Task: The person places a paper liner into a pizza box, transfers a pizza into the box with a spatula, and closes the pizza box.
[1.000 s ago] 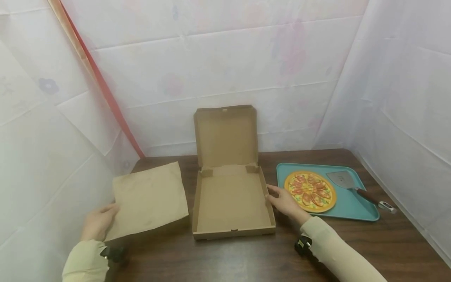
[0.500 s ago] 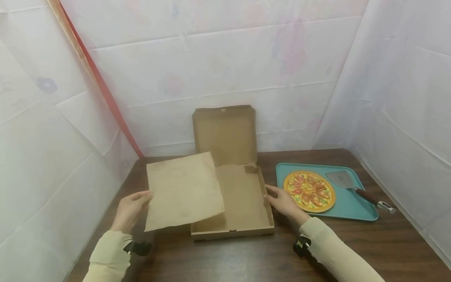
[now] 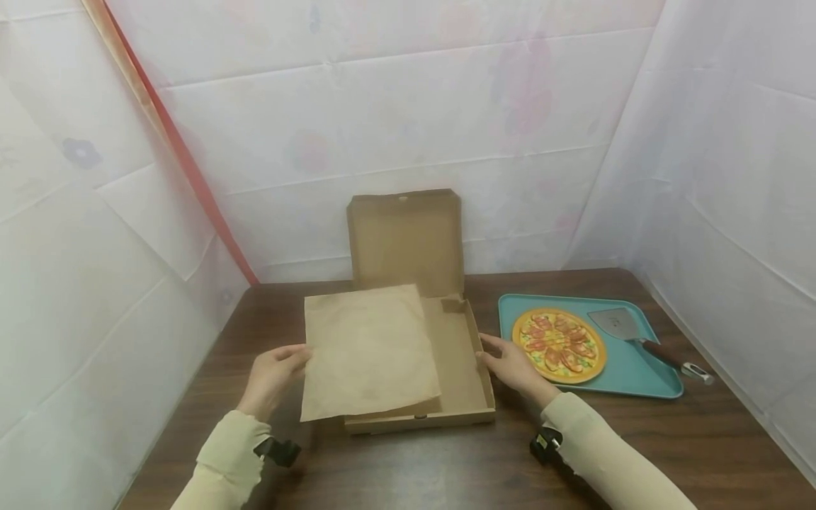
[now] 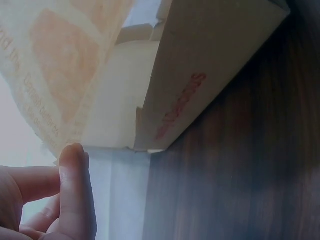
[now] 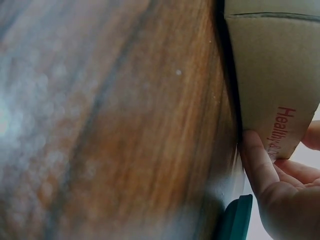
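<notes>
My left hand [image 3: 274,379] pinches the left edge of a sheet of brown paper [image 3: 370,354] between thumb and fingers. Printing shows on the paper's underside [image 4: 65,60] in the left wrist view. The sheet hangs tilted over the left part of an open cardboard pizza box [image 3: 455,354], hiding much of its inside. The box's lid [image 3: 406,244] stands up at the back. At the box's right wall [image 5: 275,75], which has red lettering, my right hand [image 3: 513,365] holds on, one finger low on the outer face and another at the upper edge.
Right of the box, a teal tray [image 3: 637,382] carries a toy-like pizza [image 3: 559,345] and a pizza server [image 3: 618,324] whose wooden handle reaches over the tray's rim. White patterned sheeting [image 3: 408,127] walls in the dark wooden table [image 3: 408,474] at the back and sides.
My left hand has brought the paper rightward from beside the box to over its left part. The right hand stays on the right wall.
</notes>
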The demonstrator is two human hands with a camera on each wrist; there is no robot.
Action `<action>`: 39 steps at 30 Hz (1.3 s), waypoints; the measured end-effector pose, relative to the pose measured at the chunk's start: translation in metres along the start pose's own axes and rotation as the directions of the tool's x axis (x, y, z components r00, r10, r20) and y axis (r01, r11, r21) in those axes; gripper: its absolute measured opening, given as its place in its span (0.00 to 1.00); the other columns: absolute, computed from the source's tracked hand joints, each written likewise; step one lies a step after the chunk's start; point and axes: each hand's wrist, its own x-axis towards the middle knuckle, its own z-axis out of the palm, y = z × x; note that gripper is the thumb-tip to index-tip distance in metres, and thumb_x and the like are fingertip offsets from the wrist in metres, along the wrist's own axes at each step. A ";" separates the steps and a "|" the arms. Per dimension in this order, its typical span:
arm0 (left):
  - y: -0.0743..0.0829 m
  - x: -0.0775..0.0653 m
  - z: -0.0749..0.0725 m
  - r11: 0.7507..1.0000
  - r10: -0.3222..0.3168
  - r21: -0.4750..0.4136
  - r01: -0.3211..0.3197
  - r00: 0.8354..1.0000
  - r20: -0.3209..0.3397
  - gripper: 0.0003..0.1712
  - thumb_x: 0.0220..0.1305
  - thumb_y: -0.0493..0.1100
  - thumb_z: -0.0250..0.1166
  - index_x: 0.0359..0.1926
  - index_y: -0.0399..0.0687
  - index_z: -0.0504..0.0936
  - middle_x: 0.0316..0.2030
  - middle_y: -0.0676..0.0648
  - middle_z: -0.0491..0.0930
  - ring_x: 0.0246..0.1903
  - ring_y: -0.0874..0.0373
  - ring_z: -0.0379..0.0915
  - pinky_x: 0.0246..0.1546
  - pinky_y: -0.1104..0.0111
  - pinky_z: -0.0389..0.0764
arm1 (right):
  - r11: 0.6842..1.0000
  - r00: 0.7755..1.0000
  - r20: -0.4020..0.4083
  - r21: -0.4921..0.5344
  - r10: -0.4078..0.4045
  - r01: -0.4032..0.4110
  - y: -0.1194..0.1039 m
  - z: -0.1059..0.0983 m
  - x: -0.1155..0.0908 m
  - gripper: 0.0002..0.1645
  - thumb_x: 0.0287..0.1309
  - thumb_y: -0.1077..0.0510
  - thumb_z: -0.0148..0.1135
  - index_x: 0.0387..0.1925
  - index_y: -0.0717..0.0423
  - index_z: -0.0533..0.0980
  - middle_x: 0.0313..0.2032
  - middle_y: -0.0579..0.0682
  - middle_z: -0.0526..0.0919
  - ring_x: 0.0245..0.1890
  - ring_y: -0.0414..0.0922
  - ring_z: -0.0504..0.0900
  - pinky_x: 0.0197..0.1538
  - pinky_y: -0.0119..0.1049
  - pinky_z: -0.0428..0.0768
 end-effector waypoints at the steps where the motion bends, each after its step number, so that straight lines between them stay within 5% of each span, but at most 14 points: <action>1: 0.001 0.000 0.002 1.000 0.000 -0.003 0.000 1.000 -0.004 0.28 0.68 0.50 0.62 0.61 0.34 0.75 0.61 0.34 0.75 0.48 0.60 0.81 0.54 0.64 0.81 | 1.000 1.000 -0.001 0.000 0.000 0.000 0.000 0.000 0.000 0.30 0.68 0.55 0.56 0.69 0.60 0.66 0.67 0.63 0.69 0.67 0.62 0.68 0.64 0.59 0.71; 17: 0.003 0.008 0.032 0.999 0.026 -0.023 -0.026 1.000 0.009 0.23 0.68 0.44 0.63 0.57 0.32 0.78 0.59 0.32 0.76 0.53 0.48 0.80 0.54 0.59 0.81 | 0.999 1.000 0.015 0.037 -0.005 0.004 -0.001 0.006 0.003 0.31 0.68 0.56 0.56 0.69 0.61 0.65 0.67 0.64 0.70 0.65 0.61 0.72 0.61 0.56 0.75; 39: 0.003 0.019 0.061 0.998 0.059 -0.026 -0.058 0.998 0.016 0.16 0.66 0.36 0.61 0.52 0.29 0.81 0.53 0.29 0.79 0.43 0.55 0.83 0.44 0.68 0.85 | 0.999 1.000 0.030 0.048 0.003 -0.005 -0.003 0.007 0.003 0.31 0.70 0.55 0.55 0.70 0.61 0.63 0.68 0.63 0.67 0.67 0.61 0.68 0.64 0.57 0.72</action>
